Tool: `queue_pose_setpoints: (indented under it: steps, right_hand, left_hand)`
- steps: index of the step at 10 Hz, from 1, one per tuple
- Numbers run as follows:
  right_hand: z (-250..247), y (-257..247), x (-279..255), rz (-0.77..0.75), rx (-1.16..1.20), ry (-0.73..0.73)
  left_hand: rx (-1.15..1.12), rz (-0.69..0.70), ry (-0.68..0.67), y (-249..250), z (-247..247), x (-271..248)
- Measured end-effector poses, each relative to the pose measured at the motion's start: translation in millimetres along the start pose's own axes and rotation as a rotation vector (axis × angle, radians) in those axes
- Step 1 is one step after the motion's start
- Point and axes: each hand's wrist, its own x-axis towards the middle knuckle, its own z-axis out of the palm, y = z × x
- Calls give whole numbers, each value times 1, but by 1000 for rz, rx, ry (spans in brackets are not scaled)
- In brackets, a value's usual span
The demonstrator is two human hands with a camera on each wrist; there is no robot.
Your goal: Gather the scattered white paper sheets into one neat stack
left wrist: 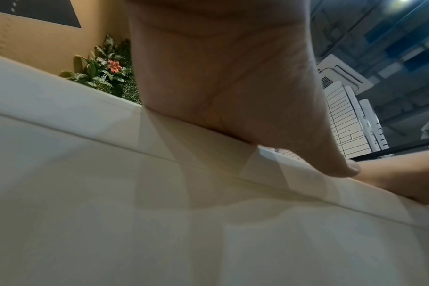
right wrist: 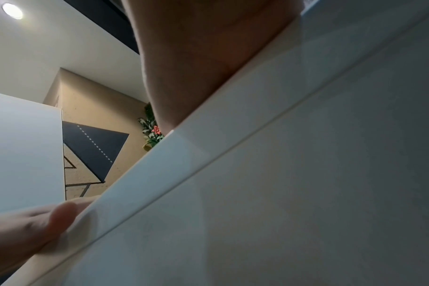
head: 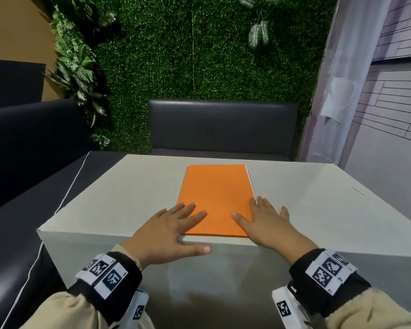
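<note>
An orange sheet (head: 215,198) lies on top of a pile in the middle of the white table (head: 318,198), its near edge at the table's front edge. A thin strip of white paper (head: 250,181) shows along the pile's right side. My left hand (head: 171,229) lies flat with straight fingers on the orange sheet's near left corner, and its thumb runs along the table's front edge. My right hand (head: 266,222) lies flat on the near right corner, fingers spread. The wrist views show only each palm (left wrist: 220,77) (right wrist: 196,58) over the table's front edge.
A dark padded bench (head: 223,124) stands behind the table and a dark sofa (head: 22,150) to its left. A green plant wall (head: 199,55) rises at the back, and a pale curtain (head: 330,91) hangs at the right.
</note>
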Motion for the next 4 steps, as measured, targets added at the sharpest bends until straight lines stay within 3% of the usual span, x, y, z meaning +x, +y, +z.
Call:
queue_pose_setpoints:
  steps: [3, 4]
  right_hand:
    - [-12, 23, -40, -152, 22, -19]
    - [-19, 37, -44, -158, -41, -94]
  left_hand:
    - [-11, 24, 95, -1, -2, -13]
    - [-60, -30, 28, -10, -15, -24]
